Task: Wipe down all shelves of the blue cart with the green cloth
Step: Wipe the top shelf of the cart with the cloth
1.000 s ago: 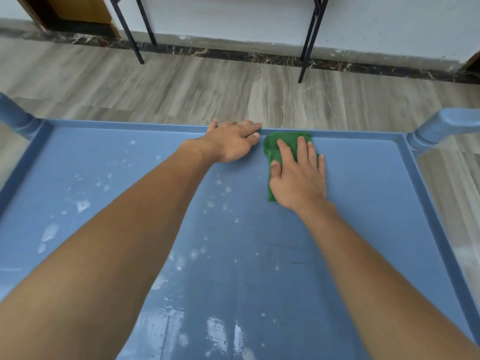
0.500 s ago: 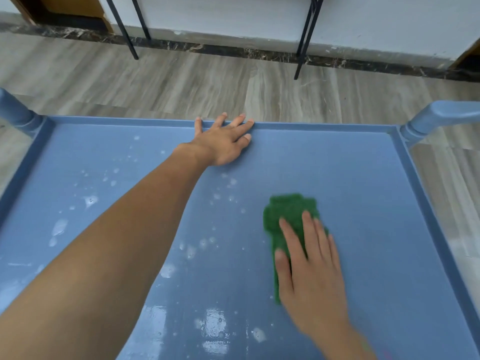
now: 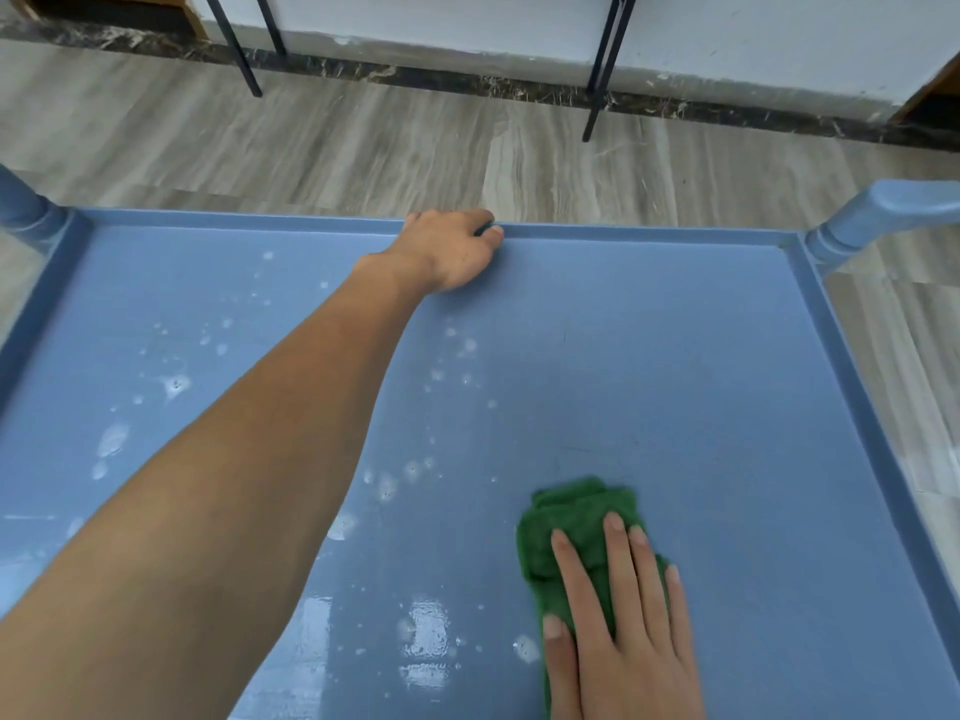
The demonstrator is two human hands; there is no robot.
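The blue cart's top shelf fills most of the view. White foam spots and wet patches lie across its left and middle. The green cloth is bunched on the shelf near the front right. My right hand presses flat on the cloth with fingers spread over it. At the middle of the far rim, my left hand has its fingers curled over the edge, with the forearm stretched across the shelf.
Blue corner posts rise at the far left and far right. Grey wood-look floor lies beyond the cart. Black metal legs stand by the white wall.
My right hand has dragged the green cloth from the far rim toward the front of the shelf. My left hand went from fingers spread to fingers curled on the far rim.
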